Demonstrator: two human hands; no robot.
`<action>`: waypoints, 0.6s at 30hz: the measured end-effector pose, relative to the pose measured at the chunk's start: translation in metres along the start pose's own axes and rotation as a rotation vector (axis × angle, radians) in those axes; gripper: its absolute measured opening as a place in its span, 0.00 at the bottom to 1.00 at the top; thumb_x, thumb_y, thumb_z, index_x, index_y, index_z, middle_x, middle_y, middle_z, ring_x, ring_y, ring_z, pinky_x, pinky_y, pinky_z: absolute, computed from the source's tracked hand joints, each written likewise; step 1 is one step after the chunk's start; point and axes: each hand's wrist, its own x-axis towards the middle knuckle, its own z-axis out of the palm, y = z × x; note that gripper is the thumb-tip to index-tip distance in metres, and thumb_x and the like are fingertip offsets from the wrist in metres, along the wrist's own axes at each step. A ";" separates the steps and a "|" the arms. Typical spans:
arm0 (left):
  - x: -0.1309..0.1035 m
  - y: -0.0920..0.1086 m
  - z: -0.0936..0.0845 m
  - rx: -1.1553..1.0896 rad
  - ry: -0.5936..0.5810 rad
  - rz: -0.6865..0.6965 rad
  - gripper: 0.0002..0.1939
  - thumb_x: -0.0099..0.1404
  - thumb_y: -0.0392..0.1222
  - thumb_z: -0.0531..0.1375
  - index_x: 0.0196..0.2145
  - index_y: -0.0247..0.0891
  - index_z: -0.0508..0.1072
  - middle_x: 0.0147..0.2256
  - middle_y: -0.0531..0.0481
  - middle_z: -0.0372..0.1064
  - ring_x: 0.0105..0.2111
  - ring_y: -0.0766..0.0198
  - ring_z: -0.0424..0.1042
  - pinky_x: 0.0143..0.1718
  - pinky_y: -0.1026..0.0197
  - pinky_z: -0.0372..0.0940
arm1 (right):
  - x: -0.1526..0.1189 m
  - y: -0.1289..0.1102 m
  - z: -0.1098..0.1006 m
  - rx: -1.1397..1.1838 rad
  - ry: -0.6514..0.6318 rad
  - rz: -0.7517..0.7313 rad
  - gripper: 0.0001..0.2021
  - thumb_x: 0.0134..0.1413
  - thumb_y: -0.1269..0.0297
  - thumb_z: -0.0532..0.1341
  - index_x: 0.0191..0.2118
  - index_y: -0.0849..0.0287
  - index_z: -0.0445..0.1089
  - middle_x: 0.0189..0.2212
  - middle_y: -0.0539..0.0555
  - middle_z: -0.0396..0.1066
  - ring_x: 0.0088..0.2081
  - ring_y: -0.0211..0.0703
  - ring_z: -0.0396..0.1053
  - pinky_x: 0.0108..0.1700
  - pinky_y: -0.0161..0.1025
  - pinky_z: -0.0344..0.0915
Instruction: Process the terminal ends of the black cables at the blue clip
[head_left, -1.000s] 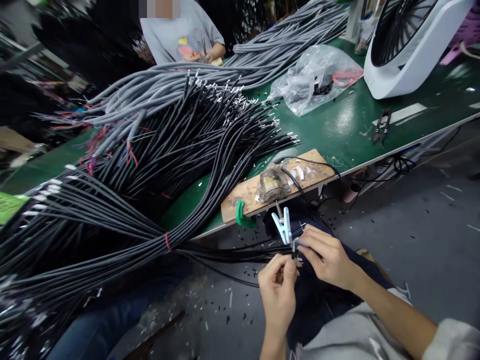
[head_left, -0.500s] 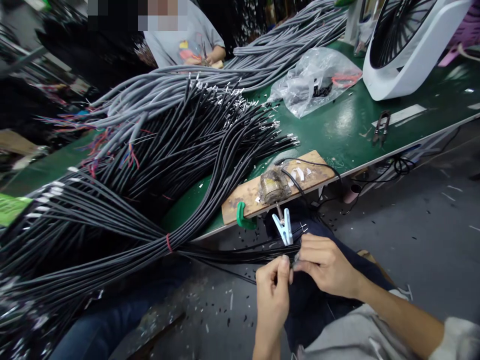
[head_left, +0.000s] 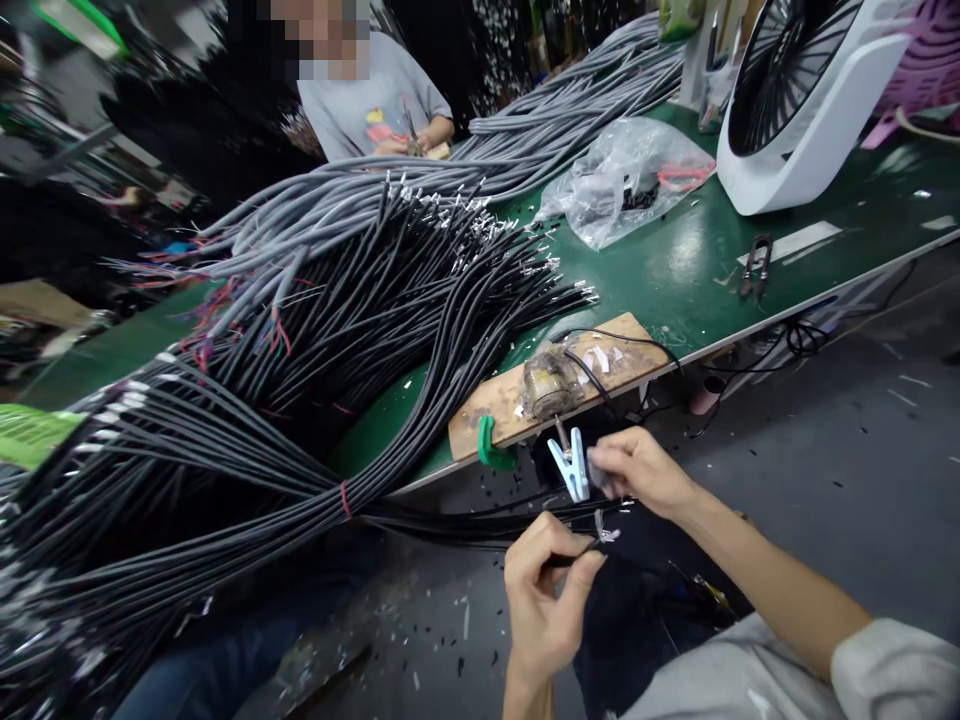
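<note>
My left hand (head_left: 547, 595) pinches a black cable (head_left: 581, 549) near its end, between thumb and forefinger. Frayed silvery strands (head_left: 606, 532) stick out past the fingertips. Up and to the right, my right hand (head_left: 649, 472) has its fingers pinched beside a light blue clothespin (head_left: 576, 468); a small greyish blur shows at their tips, too smeared to name. The clothespin sits on the shaft of a small plastic-wrapped motor (head_left: 546, 388). Behind my left hand runs a bundle of black cables (head_left: 465, 518), bound with a red tie (head_left: 345, 498).
The motor rests on a wooden board (head_left: 637, 335) with a green clamp (head_left: 491, 448) at the table edge. Grey cables (head_left: 330, 205) and more black cables cover the left. A plastic bag (head_left: 600, 190), snips (head_left: 756, 268) and a white fan (head_left: 802, 150) lie right. A co-worker (head_left: 367, 110) sits opposite.
My hands have come apart. The right one has moved up beside the clothespin, while the left keeps the cable, whose silvery strands now show. The view has shifted slightly.
</note>
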 end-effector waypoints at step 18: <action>0.014 0.002 0.003 -0.083 0.105 -0.123 0.12 0.61 0.40 0.61 0.21 0.35 0.68 0.20 0.55 0.57 0.22 0.68 0.57 0.24 0.67 0.52 | 0.017 0.021 0.006 0.556 -0.203 0.176 0.23 0.55 0.43 0.59 0.32 0.63 0.72 0.24 0.53 0.69 0.26 0.36 0.64 0.27 0.32 0.58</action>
